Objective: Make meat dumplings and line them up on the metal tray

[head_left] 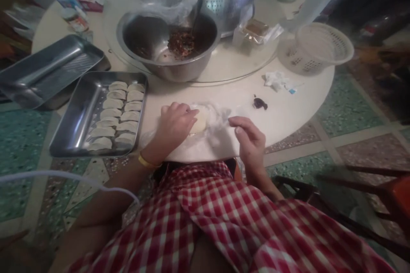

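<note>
From here, the step in hand looks to be handling the dough point(201, 121), which lies flat on the flour point(220, 121) at the near edge of the table point(307, 102). The left hand point(176, 123) rests its fingertips on the dough's left side; whether it pinches or only presses, I can't tell. The right hand point(252, 140) is apart, right of the flour, fingers curled, and I can't tell if it's empty. Dumplings point(110, 112) sit in the tray point(86, 104) to the left, filling point(181, 44) in the far bowl point(179, 71). I'd say lifting the dough calls for a gentle touch.
</note>
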A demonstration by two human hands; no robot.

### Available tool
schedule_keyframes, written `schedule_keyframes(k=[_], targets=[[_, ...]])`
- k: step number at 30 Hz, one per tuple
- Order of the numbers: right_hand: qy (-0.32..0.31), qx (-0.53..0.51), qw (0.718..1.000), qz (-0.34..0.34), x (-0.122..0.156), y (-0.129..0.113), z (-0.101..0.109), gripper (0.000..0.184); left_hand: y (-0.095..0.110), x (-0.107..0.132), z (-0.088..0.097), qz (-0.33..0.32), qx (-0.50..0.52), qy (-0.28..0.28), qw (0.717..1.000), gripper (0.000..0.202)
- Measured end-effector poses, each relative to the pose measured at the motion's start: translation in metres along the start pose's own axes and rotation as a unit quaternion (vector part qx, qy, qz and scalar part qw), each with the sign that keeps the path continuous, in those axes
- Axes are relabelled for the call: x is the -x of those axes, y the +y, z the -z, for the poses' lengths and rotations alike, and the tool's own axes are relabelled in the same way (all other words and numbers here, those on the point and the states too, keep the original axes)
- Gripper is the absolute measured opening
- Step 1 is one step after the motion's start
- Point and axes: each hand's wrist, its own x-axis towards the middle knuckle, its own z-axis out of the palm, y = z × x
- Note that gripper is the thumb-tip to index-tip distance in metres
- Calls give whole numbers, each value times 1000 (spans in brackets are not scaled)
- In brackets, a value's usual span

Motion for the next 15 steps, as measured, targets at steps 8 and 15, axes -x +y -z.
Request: schedule_keyframes(k=[8,15], targets=[[-15,0,1000,25,7,5,4,20,-5,-20,-13,15,-66,-28,997,27],[-42,13,999,13,10,6,-3,19,-4,-19,-15,22,-51,-14,998,25]])
